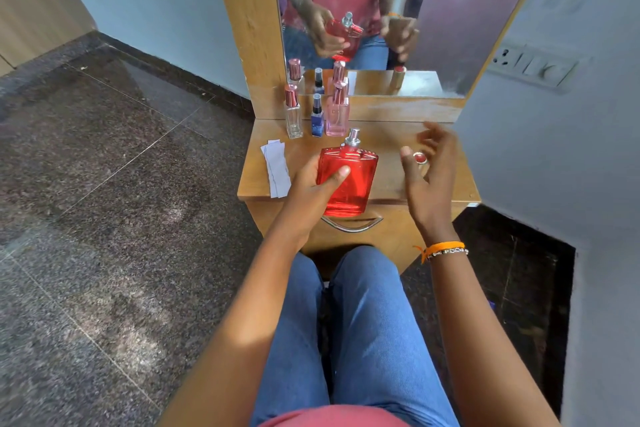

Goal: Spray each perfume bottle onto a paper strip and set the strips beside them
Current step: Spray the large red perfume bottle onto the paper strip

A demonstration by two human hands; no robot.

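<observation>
My left hand (313,189) grips a large flat red perfume bottle (349,180) above the front of the small wooden dresser top (388,184); its silver spray nozzle is bare, with no cap on. The red cap (420,158) stands on the dresser just past my right hand (427,172), which hovers with fingers spread and holds nothing. Several white paper strips (277,168) lie in a pile at the dresser's left edge. At the back left stand three bottles: a clear one with a pink cap (293,113), a small blue one (317,116) and a pink one (337,111).
A mirror (450,10) rises behind the dresser and reflects the bottles and my hands. A metal drawer handle (353,224) sits below the top's front edge. My knees in blue jeans are close under it. A wall with a switch panel (533,64) stands to the right.
</observation>
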